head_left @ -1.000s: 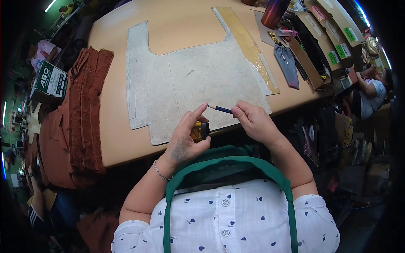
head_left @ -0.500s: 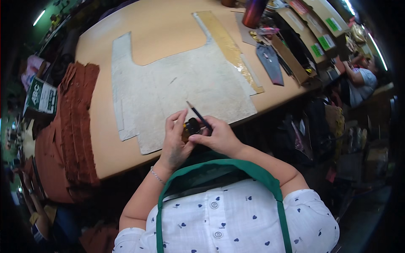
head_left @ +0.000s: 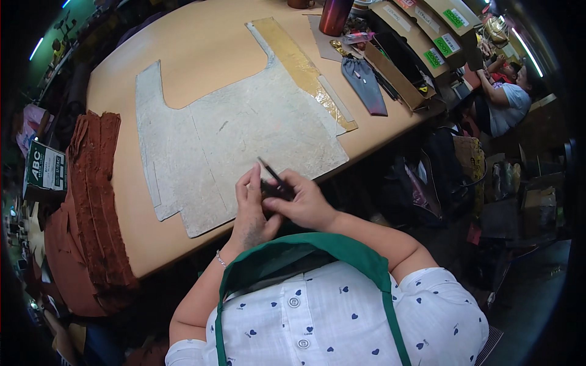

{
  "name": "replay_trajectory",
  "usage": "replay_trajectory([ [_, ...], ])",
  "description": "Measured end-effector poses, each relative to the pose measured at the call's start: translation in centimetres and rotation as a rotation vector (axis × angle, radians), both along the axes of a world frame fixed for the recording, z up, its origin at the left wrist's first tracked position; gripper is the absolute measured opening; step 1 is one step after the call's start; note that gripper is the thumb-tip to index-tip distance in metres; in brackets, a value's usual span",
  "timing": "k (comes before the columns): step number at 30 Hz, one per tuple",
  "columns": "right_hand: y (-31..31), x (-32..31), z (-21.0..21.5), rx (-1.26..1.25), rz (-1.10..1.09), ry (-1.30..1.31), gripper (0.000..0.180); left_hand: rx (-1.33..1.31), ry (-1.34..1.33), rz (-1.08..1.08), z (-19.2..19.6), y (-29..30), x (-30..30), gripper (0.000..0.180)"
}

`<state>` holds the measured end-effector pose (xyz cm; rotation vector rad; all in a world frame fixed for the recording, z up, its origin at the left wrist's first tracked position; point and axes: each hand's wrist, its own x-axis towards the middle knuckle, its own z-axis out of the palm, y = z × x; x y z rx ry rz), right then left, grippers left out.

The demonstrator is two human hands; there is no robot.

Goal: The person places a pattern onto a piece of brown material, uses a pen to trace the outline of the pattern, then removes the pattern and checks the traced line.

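Observation:
Both hands meet over the near edge of a large, flat, pale grey template (head_left: 213, 152) with a U-shaped cutout, lying on the table. In my right hand (head_left: 310, 202), between the fingers, is a slim dark pen-like tool (head_left: 274, 174), its pale tip pointing away from me. My left hand (head_left: 247, 210) is closed around a small bottle with a black cap (head_left: 268, 189). The fingers of my right hand press on that cap, and most of the bottle is hidden behind both hands.
Rust-brown fabric pieces (head_left: 91, 195) are stacked at the table's left edge, beside a green and white box (head_left: 46, 171). Far right are a grey pouch (head_left: 364, 85), a cardboard tray (head_left: 397, 70), a dark red tumbler (head_left: 336, 17) and stacked boxes (head_left: 427, 30). A person (head_left: 510, 100) sits beyond.
The table and template have shifted left in view. My right hand has closed further over the capped bottle, so less of its amber body shows. The slim tool stays in my right hand.

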<state>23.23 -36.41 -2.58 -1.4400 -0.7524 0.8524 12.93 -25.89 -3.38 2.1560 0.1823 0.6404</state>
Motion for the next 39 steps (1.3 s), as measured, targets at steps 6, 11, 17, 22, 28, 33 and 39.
replay_trajectory([
  [6,-4.7,15.7,5.6,0.264,-0.859,-0.535,0.024,0.202,0.135,0.046,2.1,1.7,-1.6,0.084],
  [11,-15.0,31.3,4.8,-0.198,-1.396,-1.136,0.038,0.542,0.728,0.158,2.8,3.4,-2.5,0.071],
  [17,-15.0,34.6,1.8,-0.373,-1.339,-1.182,0.038,0.587,0.676,0.183,2.1,4.1,-3.5,0.070],
  [22,-15.5,35.1,1.9,-0.356,-1.287,-1.165,0.048,0.579,0.599,0.188,0.8,4.4,-3.1,0.072],
  [28,-8.1,25.1,-0.8,-0.259,-0.848,-1.095,0.032,0.072,0.126,0.271,2.1,7.2,-4.6,0.021],
  [33,0.0,16.8,-2.0,-0.259,-0.451,-1.233,0.011,0.329,-0.266,0.713,4.9,16.5,-10.2,0.010],
  [39,0.4,16.9,-3.6,-0.254,-0.442,-1.243,0.014,0.883,0.095,1.512,8.5,26.8,-27.5,0.020],
])
